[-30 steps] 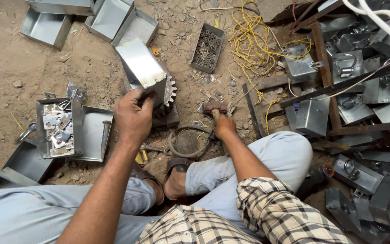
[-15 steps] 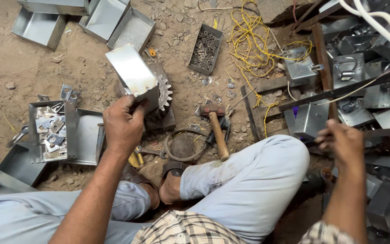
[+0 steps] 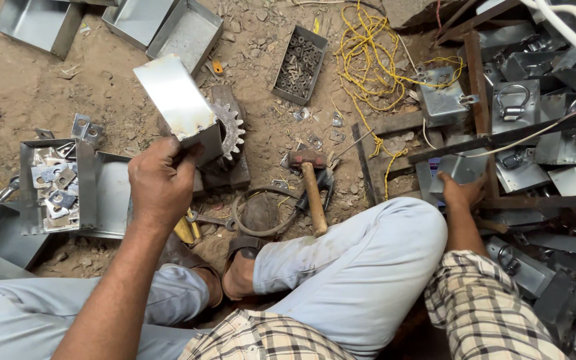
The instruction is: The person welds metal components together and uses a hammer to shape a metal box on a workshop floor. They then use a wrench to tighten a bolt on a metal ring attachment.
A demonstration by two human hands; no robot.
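My left hand [image 3: 161, 183] grips a bent sheet-metal box piece [image 3: 175, 100] and holds it tilted over a toothed gear [image 3: 231, 130] that rests on a metal block. My right hand [image 3: 460, 193] reaches right, past my knee, to a grey metal piece [image 3: 465, 170] in the pile; its fingers curl around that piece's edge. A wooden-handled hammer [image 3: 311, 187] lies on the dirt between the two hands, untouched.
A tray of small brackets [image 3: 51, 183] sits at the left, with open metal boxes [image 3: 185, 30] above. A box of bolts [image 3: 299, 63], tangled yellow cord [image 3: 368, 47], a wire ring [image 3: 261, 210] and stacked metal boxes with latches [image 3: 528, 107] surround me.
My right hand let go of the hammer and swung right to the metal pile. My left hand kept the sheet-metal piece over the gear.
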